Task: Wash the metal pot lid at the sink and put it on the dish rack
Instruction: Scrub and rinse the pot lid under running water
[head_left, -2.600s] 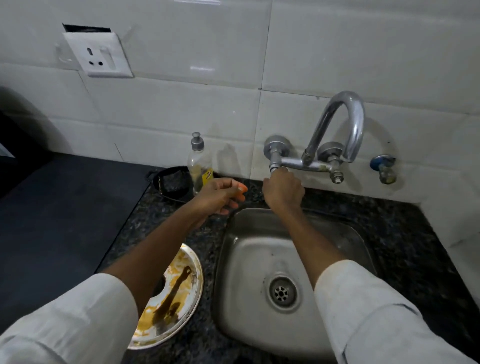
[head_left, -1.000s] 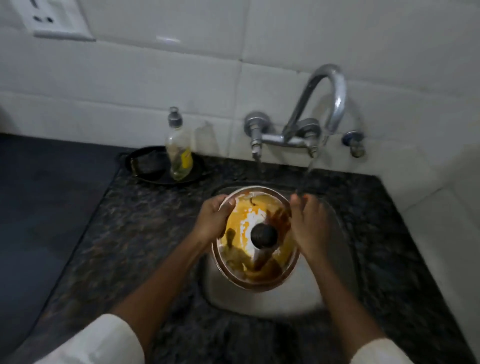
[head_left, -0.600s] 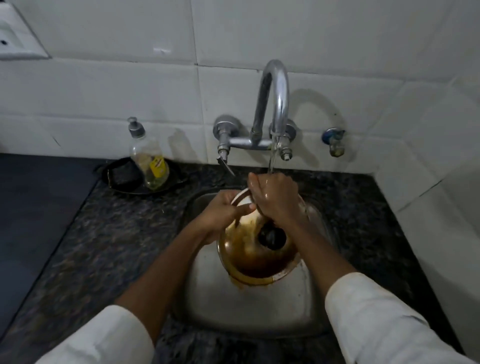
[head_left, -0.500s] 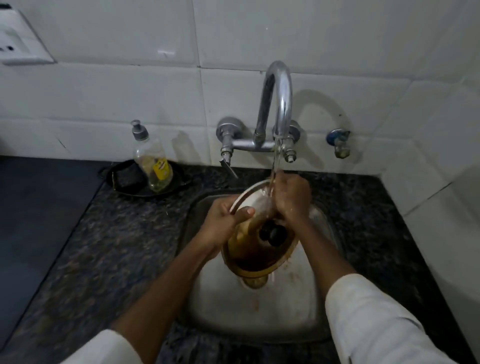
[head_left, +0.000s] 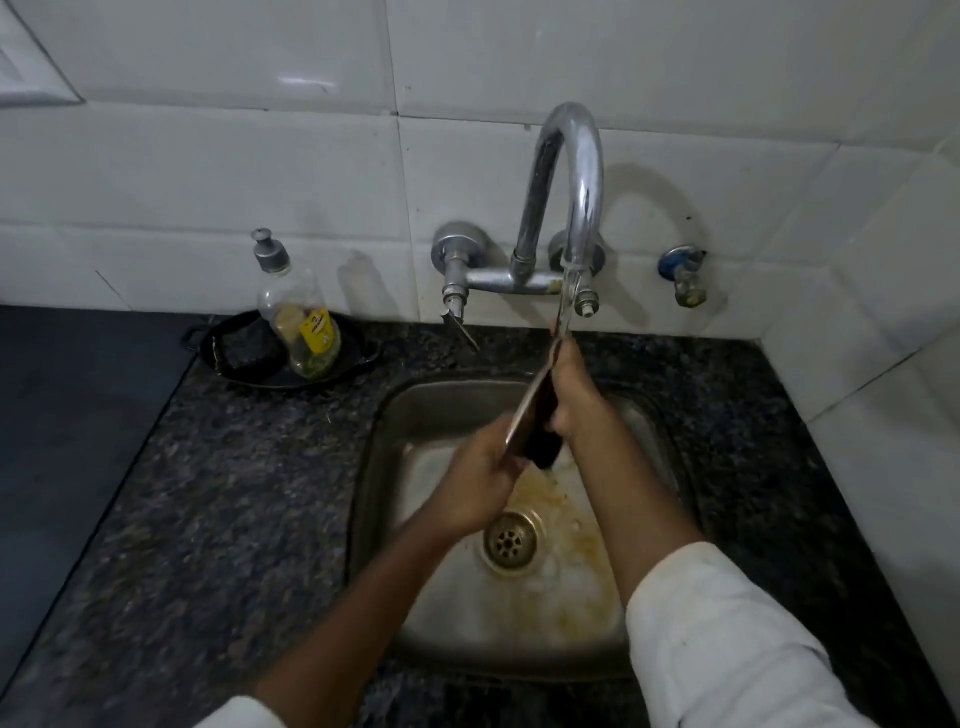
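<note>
Two hands are closed on the metal pot lid, which is held almost on edge over the steel sink, under the running stream from the curved chrome tap. The lid's lower rim is gripped by the left hand, while its upper part is clasped by the right hand, close to the dark knob. Yellow-brown residue is spread over the sink floor around the drain. White sleeves are seen at both forearms. On the speckled granite counter, well to the left, a dish soap bottle is stood in a small black tray beside a dark scrub pad. White tiles are seen behind.
</note>
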